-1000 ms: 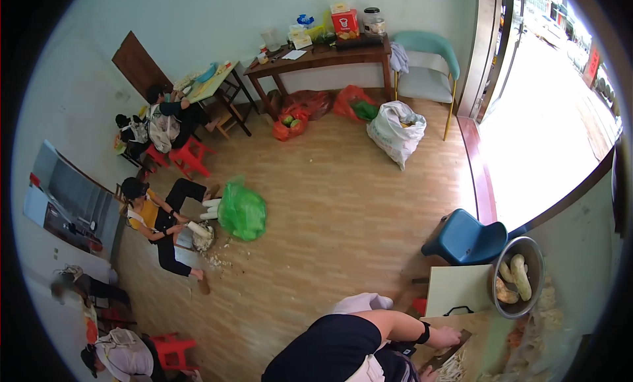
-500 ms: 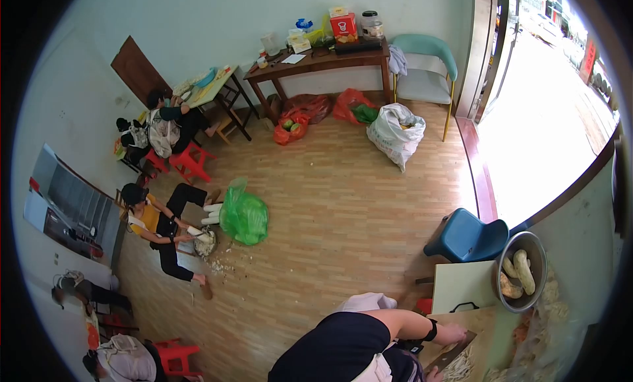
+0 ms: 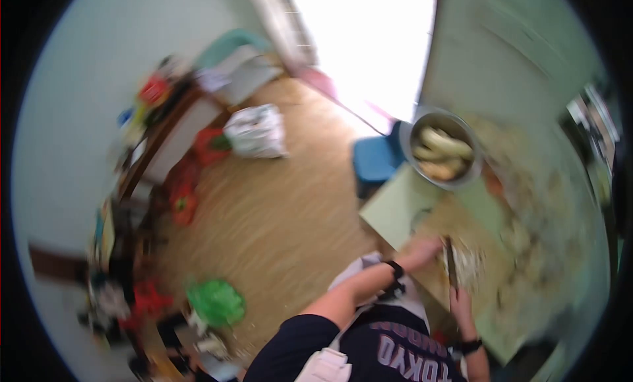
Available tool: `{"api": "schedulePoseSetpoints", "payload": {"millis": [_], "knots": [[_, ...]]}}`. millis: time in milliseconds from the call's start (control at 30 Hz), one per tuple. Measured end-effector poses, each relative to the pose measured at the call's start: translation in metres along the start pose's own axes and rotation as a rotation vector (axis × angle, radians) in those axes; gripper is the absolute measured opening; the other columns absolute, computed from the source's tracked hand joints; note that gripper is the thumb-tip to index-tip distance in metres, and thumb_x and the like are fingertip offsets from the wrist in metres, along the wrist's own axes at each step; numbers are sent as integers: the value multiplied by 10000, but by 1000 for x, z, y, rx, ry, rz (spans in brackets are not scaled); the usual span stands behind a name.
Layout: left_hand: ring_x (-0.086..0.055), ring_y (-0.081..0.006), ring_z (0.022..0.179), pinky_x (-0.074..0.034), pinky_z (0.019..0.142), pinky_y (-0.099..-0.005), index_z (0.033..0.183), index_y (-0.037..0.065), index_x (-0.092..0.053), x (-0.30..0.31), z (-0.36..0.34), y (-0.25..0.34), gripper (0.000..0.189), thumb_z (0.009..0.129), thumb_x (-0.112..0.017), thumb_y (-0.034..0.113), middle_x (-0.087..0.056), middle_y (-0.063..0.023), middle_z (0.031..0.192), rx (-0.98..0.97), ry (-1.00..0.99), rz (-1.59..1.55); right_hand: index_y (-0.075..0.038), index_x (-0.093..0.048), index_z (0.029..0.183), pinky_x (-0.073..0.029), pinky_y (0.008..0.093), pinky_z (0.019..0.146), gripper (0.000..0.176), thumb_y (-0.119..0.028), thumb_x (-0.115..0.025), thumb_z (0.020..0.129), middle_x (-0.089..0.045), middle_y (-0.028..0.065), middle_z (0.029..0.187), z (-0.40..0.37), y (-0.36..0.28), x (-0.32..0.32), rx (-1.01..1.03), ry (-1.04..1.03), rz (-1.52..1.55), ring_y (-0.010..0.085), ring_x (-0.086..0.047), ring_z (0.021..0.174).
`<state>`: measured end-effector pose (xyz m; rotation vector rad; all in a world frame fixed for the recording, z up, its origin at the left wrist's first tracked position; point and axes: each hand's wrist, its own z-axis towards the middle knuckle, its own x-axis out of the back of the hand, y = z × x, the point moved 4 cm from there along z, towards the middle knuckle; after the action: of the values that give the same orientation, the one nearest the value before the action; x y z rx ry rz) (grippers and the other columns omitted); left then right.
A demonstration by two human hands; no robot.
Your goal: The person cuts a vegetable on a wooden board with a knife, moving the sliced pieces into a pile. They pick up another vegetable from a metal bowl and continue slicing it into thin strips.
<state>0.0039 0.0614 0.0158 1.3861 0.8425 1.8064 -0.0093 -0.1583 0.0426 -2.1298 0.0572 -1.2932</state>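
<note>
Our right hand (image 3: pixel 461 304) is closed around the near end of a knife (image 3: pixel 451 262), while our left hand (image 3: pixel 425 250) is at its far end, fingers bent down; blur keeps us from telling whether they press the blade or something under it. We see the knife lying lengthwise, near to far, over a wooden board (image 3: pixel 440 225) on the pale table (image 3: pixel 390 207), with thin white strips (image 3: pixel 471 266) heaped just right of the blade. At the table's far end a metal bowl (image 3: pixel 412 151) holds several thick, pale roots (image 3: pixel 444 143), and a blue chair (image 3: pixel 374 159) stands to the bowl's left. Pale, crumpled material (image 3: pixel 527 243) spreads along the right side, too blurred for us to name. Across the floor (image 3: pixel 290 217), well left of our hands, we see a green bag (image 3: pixel 216 303) and, farther off, a white sack (image 3: pixel 256 131).
</note>
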Motion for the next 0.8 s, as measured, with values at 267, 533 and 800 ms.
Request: {"api": "schedulePoseSetpoints", "payload": {"millis": [267, 533, 800], "knots": [[-553, -299, 831, -454, 716, -355, 883, 39, -579, -2, -6, -1, 116, 769, -596, 49, -578, -122, 913, 30, 10, -7, -18, -522, 976, -444, 489, 600, 236, -220, -466, 867, -581, 243, 700, -44, -35, 15, -253, 63, 91, 419, -570, 679], [-520, -299, 819, -428, 717, -360, 901, 11, -579, -4, -1, 3, 174, 730, -599, -18, -565, -127, 894, -19, 23, -6, -5, -488, 973, -458, 485, 549, 227, -203, -452, 869, -582, 223, 641, -31, -61, 10, -266, 27, 130, 406, -576, 603], [-509, -292, 815, -410, 719, -356, 899, 12, -575, -5, 1, 6, 181, 725, -579, -39, -558, -122, 887, -66, 5, 42, -15, -475, 992, -444, 506, 549, 215, -193, -458, 873, -588, 224, 671, -39, -65, 10, -370, -78, 123, 411, -574, 624]]}}
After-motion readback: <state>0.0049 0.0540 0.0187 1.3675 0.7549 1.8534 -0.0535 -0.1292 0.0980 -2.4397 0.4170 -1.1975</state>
